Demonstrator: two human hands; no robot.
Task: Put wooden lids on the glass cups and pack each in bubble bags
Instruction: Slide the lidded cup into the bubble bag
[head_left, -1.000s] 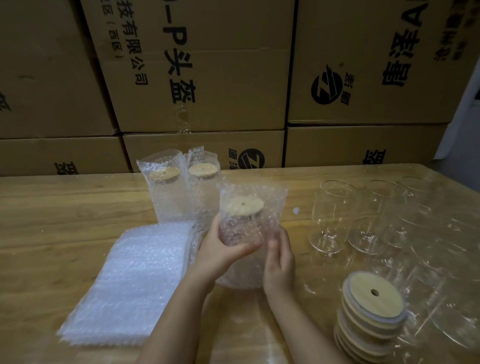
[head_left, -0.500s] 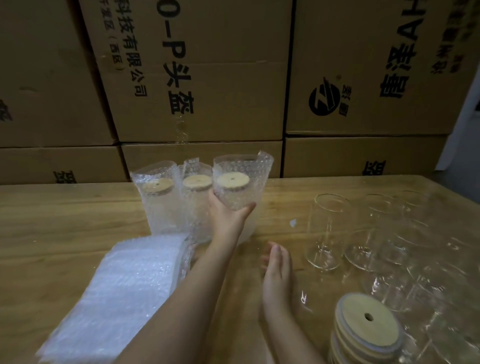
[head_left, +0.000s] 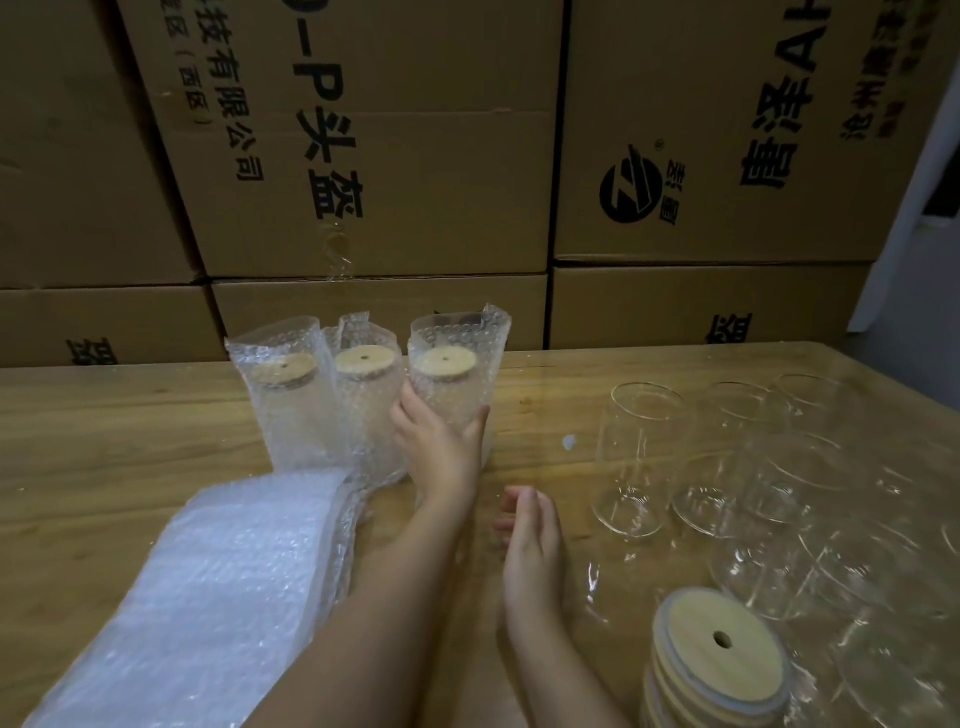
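Observation:
My left hand (head_left: 439, 447) grips a bagged glass cup (head_left: 451, 384) with a wooden lid, standing upright on the wooden table (head_left: 104, 441) at the right end of a row. Two other bagged, lidded cups (head_left: 288, 400) (head_left: 363, 395) stand to its left, touching each other. My right hand (head_left: 530, 540) hovers low over the table, fingers loosely apart, holding nothing. A stack of wooden lids (head_left: 719, 670) sits at the near right. Several bare glass cups (head_left: 641, 457) stand on the right. A pile of flat bubble bags (head_left: 208, 582) lies at the near left.
Stacked cardboard boxes (head_left: 415, 171) form a wall right behind the table's far edge. A small white scrap (head_left: 570, 442) lies between the bagged cups and the bare glasses. The bare glasses crowd the right side up to the table edge.
My left hand carried the bagged cup away from me and set it down beside the two bagged cups. My right hand let go of it and stayed near the table's middle.

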